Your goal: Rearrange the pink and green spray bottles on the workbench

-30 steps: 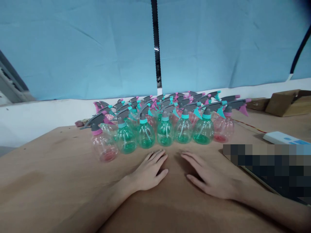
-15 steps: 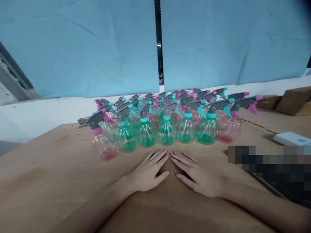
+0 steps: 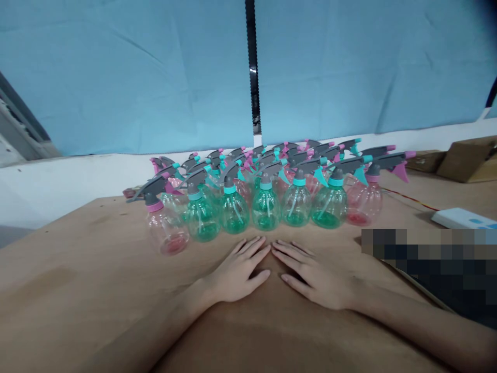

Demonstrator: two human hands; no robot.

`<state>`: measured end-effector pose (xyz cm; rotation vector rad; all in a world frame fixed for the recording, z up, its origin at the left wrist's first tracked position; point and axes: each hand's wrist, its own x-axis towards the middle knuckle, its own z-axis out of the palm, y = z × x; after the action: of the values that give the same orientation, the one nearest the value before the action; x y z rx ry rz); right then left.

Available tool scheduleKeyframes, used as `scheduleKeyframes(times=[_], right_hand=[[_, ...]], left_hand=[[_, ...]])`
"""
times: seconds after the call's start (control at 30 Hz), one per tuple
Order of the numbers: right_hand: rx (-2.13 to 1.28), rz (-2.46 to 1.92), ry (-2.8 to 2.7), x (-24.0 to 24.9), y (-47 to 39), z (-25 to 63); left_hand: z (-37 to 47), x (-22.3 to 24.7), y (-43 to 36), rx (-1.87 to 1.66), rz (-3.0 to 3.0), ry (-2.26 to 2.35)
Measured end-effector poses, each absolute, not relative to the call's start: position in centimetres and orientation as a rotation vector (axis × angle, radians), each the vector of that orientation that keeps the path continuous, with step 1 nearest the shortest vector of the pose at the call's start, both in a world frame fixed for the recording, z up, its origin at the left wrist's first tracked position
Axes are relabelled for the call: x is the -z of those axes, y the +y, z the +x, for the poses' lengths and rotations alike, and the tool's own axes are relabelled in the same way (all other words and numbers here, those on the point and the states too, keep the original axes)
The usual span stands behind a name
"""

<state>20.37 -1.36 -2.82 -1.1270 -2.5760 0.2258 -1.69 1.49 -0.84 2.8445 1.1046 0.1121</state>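
My left hand (image 3: 243, 272) lies flat on the wooden table (image 3: 97, 290), palm down, fingers extended and thumb apart. Mirroring it, my right hand (image 3: 312, 274) rests flat too, its fingertips close to those of the left. Neither hand holds anything. Just beyond the fingertips stands a front row of round spray bottles, among them a green spray bottle (image 3: 266, 210) in the middle. A pink spray bottle (image 3: 166, 230) marks the row's left end, and another pink spray bottle (image 3: 364, 204) its right end. Several more bottles behind are partly hidden; their grey spray heads have pink or turquoise nozzles and triggers.
Cardboard boxes (image 3: 468, 158) sit at the back right. Before them lie a red and yellow wire (image 3: 411, 200) and a white power strip (image 3: 462, 218). A pixelated dark area covers the right side. Blue sheeting (image 3: 135, 77) hangs behind the table.
Both hands stay flat in the same place, and the bottles have not moved. Only the camera view has shifted very slightly.
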Motion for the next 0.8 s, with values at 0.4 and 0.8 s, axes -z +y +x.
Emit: scheduleKeyframes(times=[0.4, 0.8], right_hand=[[-0.204, -1.108, -2.568, 3.1, -1.2, 20.5], [-0.164, -1.059, -2.397, 1.5, -1.6, 21.1]], left_hand=[[-1.8, 0.9, 1.6, -0.095, 2.866, 1.091], [-1.6, -1.7, 0.3, -0.311, 3.063, 1.172]])
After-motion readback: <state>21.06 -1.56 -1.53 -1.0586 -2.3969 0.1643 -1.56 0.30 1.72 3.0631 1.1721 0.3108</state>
